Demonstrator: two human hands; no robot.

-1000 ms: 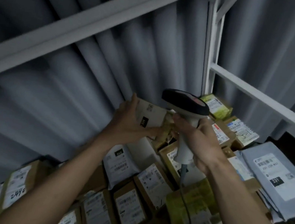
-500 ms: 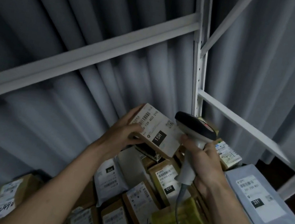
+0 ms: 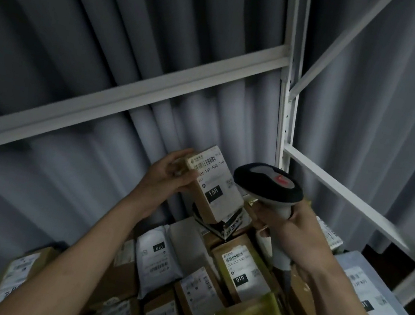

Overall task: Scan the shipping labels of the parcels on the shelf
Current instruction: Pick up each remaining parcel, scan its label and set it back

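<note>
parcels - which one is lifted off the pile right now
The small brown box marked 15H, gripped at its upper end by the left hand, label facing the scanner in the right hand. The others lie on the shelf.

Matt cardboard parcel (image 3: 217, 197), paper label; glossy plastic scanner (image 3: 268, 187); painted metal shelf frame (image 3: 285, 110); cloth curtain (image 3: 112, 31).

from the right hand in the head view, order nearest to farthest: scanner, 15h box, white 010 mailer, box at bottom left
1. scanner, gripped in the right hand.
2. 15h box, just left, held by the left hand.
3. white 010 mailer, lower left.
4. box at bottom left, far left corner.
</note>
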